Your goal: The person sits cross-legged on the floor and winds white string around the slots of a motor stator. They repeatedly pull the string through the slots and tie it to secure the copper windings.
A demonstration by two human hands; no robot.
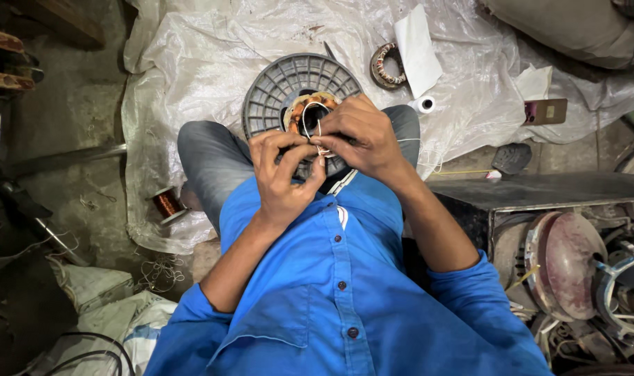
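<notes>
Plastic sheet on floor, motor stator in lap.
Left hand & right hand both pinch thin wire; keep it taut, w/o kinks.

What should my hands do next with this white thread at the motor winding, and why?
Probably draw the white thread snug. Both the left hand and right hand pinch it over the copper stator winding, and a loop stands slack above the coil.

a big crinkly white plastic sheet covers the dirty grey floor across the top of the frame. a dark metal box sits at the right, with old rusty machine parts below it. the light is dim.
</notes>
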